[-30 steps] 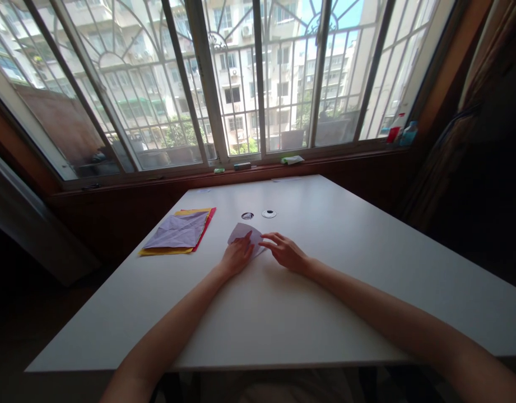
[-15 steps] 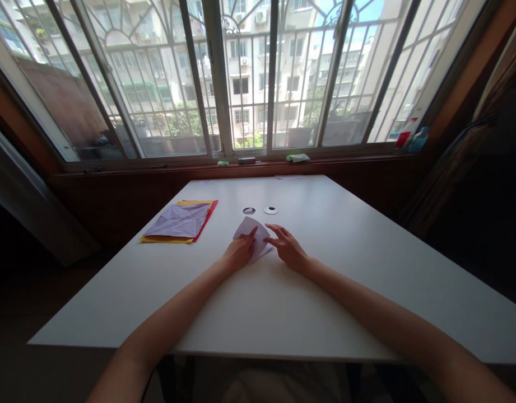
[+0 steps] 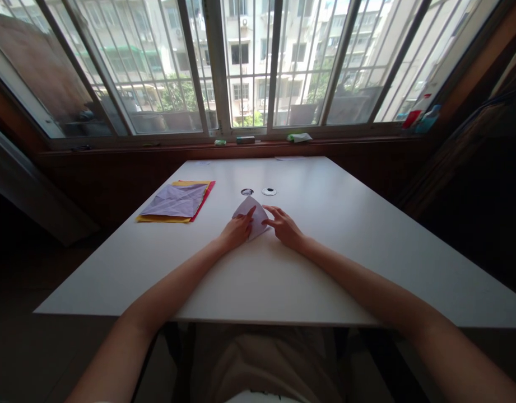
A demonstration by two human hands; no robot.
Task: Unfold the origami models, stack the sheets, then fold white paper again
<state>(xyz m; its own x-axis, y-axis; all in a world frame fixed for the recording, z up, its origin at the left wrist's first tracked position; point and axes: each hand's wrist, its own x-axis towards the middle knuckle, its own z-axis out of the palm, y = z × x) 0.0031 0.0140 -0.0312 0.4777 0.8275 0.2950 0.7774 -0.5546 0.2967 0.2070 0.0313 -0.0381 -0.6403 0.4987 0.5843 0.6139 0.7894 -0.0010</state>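
A folded sheet of pale purple paper (image 3: 253, 221) lies on the white table (image 3: 258, 280), its pointed top aimed away from me. My left hand (image 3: 237, 228) rests on its left part, index finger stretched out across the sheet and pressing it down; the other fingers are bent and partly hidden. At the right edge is my right hand (image 3: 284, 226), thumb and index finger apart, with the fingertips touching or very near the paper. Beyond the paper's tip are two round table fittings, a dark-holed one (image 3: 247, 192) and a white one (image 3: 269, 191).
Left of my hands lies a stack of coloured paper, a creased purple sheet (image 3: 177, 200) on top of yellow (image 3: 161, 220) and red (image 3: 205, 200) ones. Small packets (image 3: 300, 137) and bottles (image 3: 429, 118) stand along the windowsill below a barred window.
The camera has tilted down, so everything sits higher in view. The right thumb has come closer to the paper's right edge, which lies flatter. The left hand still presses the sheet.
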